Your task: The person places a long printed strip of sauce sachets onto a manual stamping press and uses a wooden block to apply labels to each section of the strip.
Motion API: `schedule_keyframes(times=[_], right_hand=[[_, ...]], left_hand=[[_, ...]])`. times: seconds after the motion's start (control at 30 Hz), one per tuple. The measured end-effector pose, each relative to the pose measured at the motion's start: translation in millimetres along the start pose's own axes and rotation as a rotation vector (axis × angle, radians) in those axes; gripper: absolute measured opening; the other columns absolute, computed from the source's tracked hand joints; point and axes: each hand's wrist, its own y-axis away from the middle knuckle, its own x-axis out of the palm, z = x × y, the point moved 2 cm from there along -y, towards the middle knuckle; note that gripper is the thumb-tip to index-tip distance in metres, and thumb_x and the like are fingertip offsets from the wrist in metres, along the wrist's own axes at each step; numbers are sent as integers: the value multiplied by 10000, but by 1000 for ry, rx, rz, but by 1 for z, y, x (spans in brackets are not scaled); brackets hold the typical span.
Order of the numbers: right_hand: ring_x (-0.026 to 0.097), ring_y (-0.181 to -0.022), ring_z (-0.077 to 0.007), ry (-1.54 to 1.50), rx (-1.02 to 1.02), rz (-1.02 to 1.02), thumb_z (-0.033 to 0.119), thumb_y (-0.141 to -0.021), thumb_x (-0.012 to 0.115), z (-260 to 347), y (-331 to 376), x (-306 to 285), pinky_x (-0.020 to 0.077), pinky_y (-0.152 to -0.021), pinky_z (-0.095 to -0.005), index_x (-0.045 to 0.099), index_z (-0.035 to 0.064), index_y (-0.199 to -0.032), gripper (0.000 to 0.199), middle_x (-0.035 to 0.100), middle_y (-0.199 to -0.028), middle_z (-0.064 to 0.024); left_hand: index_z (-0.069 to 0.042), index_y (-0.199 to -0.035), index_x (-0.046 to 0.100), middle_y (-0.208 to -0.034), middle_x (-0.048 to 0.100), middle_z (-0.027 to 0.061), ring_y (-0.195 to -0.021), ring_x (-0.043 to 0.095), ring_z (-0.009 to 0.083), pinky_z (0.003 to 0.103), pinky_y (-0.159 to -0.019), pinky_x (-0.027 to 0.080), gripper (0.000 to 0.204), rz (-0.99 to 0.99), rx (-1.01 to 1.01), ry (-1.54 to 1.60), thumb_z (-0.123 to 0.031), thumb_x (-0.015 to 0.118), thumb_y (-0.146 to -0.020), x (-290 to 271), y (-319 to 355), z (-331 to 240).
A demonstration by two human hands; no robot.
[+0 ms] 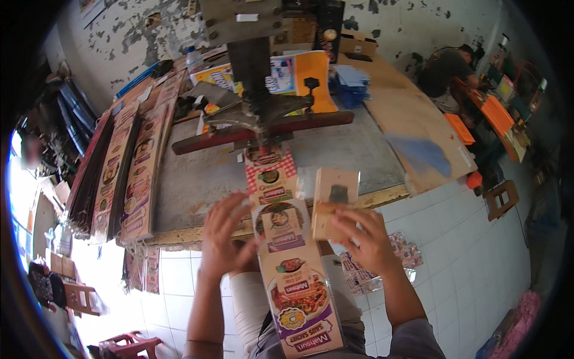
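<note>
A long printed strip (299, 263) is laid out from beneath the press (254, 69). Forward of the press, to its right, a tan rectangular piece (326, 184) is gripped by the right hand (363, 238); to its left, the left hand (225, 234) is held open.

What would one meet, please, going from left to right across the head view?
Stacked printed strips, left hand, long printed strip, right hand, seated person, pink heap.
</note>
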Motion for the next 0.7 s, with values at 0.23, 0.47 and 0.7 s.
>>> schedule_keyframes(times=[0.23, 0.47, 0.7], right_hand=[[638, -1267, -194, -63, -284, 148, 184, -910, 739, 63, 13, 20, 548, -934, -339, 787, 193, -1274, 367, 674, -1433, -9], [626, -1286, -199, -144, -347, 225, 200, -922, 748, 68, 28, 30, 572, -981, -348, 779, 176, -1267, 347, 678, -1388, -11], [624, -1256, -195, -234, -315, 231, 204, -924, 762, 69, 28, 29, 593, -971, -336, 781, 156, -1295, 375, 687, -1394, -14]], left_hand=[[-105, -1366, 727, -1512, 661, 75, -1461, 576, 275, 489, -1233, 410, 580, 151, 205, -86, -555, 693, -1001, -20, 17, -83], [-125, -1407, 720, -1537, 649, 14, -1485, 554, 226, 484, -1286, 342, 622, 300, 256, -139, -582, 688, -986, -2, 30, -82], [-78, -1383, 721, -1551, 640, 35, -1494, 546, 212, 469, -1308, 297, 594, 277, 257, -97, -546, 645, -1026, 0, 33, -84]])
